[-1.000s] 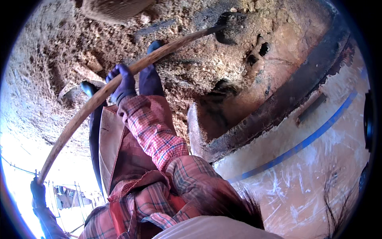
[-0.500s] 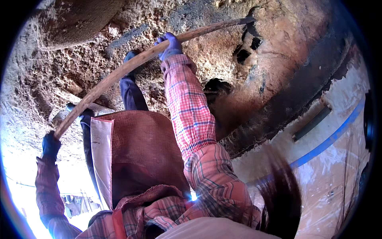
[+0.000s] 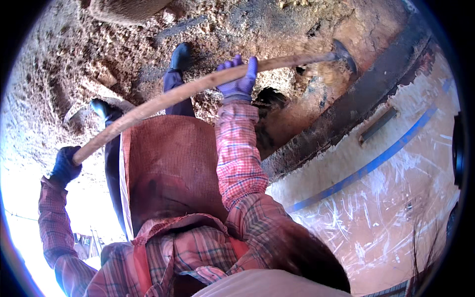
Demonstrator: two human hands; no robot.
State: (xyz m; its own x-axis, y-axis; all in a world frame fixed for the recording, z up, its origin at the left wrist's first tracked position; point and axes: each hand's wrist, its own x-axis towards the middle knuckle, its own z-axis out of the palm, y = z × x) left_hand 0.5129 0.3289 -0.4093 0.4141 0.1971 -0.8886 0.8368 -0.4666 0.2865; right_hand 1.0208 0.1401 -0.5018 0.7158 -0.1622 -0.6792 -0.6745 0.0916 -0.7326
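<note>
A hoe (image 3: 198, 85) with a long, pale wooden handle slants across the view from lower left to upper right. Its dark, curved metal head (image 3: 345, 56) is over the brown crusted material at the upper right; whether it touches is hard to tell. My left hand (image 3: 65, 166), in a dark glove, is wrapped round the handle's butt end. Farther up the handle, my right hand (image 3: 238, 78) grips it in a purple glove, with the fingers showing beyond the wood.
Loose, crumbly brown material (image 3: 59, 64) covers the ground around my boots (image 3: 182, 55). A dark hole (image 3: 271, 99) opens beyond my right forearm. On the right curves a dark rim (image 3: 341, 114), beside a pale wall (image 3: 366, 198) with a blue stripe. My brown apron (image 3: 173, 168) hangs below the handle.
The hoe's head has shifted right and down, away from the holes in the crust. My right hand has moved right and slightly down with the handle. The whole view has shifted too.
</note>
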